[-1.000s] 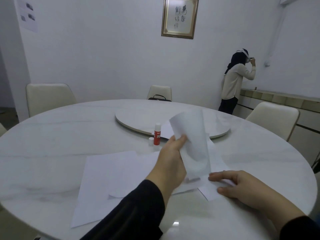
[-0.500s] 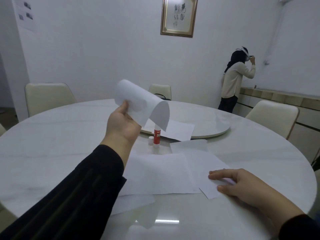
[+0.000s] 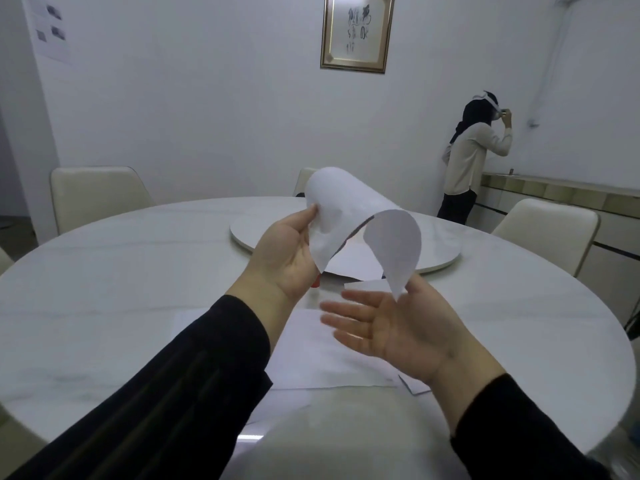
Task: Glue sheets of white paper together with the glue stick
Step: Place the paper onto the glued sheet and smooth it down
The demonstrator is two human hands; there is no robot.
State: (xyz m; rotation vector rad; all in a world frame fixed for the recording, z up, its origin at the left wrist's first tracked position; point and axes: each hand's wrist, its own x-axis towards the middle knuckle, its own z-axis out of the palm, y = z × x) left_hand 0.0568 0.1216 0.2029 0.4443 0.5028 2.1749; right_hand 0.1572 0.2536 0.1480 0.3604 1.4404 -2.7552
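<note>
My left hand [image 3: 284, 251] is raised palm-up above the table and pinches one edge of a white paper sheet [image 3: 353, 209], which arches over to the right. The sheet's free corner hangs down onto my right hand [image 3: 391, 323], which is lifted, palm up, fingers spread, holding nothing. More white sheets [image 3: 329, 358] lie flat on the table under both hands, and another sheet [image 3: 356, 265] lies by the turntable edge. The red glue stick [image 3: 315, 283] is almost wholly hidden behind my left hand; only a red sliver shows.
The round white marble table [image 3: 121, 289] carries a turntable [image 3: 440, 251] at its centre. Cream chairs [image 3: 97, 195] stand around it. A person [image 3: 471, 161] stands at the far right wall beside a low counter [image 3: 561, 188].
My left hand brought the curled sheet from the left back over the table centre. My right hand lifted off the flat sheets and turned palm up under the sheet's hanging corner.
</note>
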